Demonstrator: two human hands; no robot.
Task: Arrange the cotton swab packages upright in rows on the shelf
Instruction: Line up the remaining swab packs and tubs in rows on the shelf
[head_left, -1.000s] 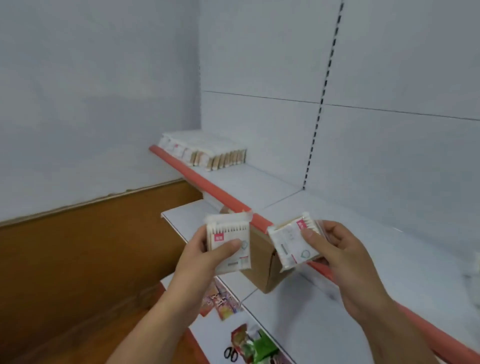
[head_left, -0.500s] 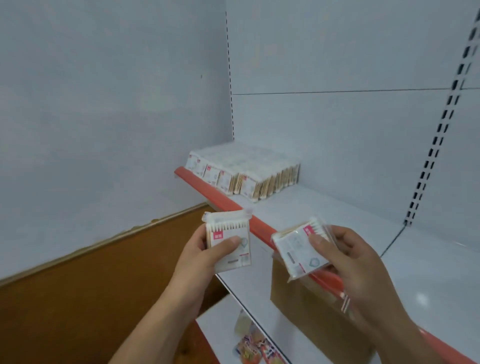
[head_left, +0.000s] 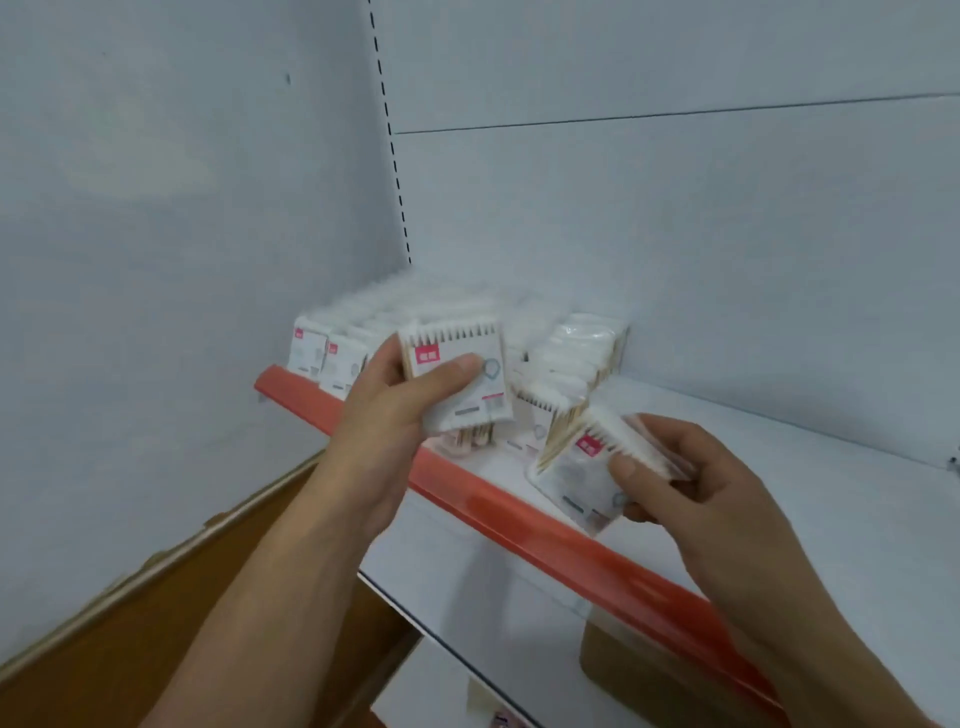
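Observation:
My left hand (head_left: 400, 410) grips a cotton swab package (head_left: 460, 371) upright, thumb across its front, held just above the shelf's front edge before the stocked rows. My right hand (head_left: 696, 499) pinches a second package (head_left: 582, 475), tilted, over the red shelf lip. Rows of upright cotton swab packages (head_left: 566, 353) fill the left end of the white shelf (head_left: 769, 467), against the side wall. The front packages of the middle rows are hidden behind the package in my left hand.
A red price strip (head_left: 519, 509) runs along the shelf's front edge. The shelf stretches bare to the right of the rows. Below sit a lower white shelf (head_left: 467, 587) and a brown cardboard box (head_left: 649, 686). A wooden panel (head_left: 156, 623) lies lower left.
Both hands have moved forward and up to the shelf with their packages; the view has closed in on the stocked rows. The left package now sits right before the rows.

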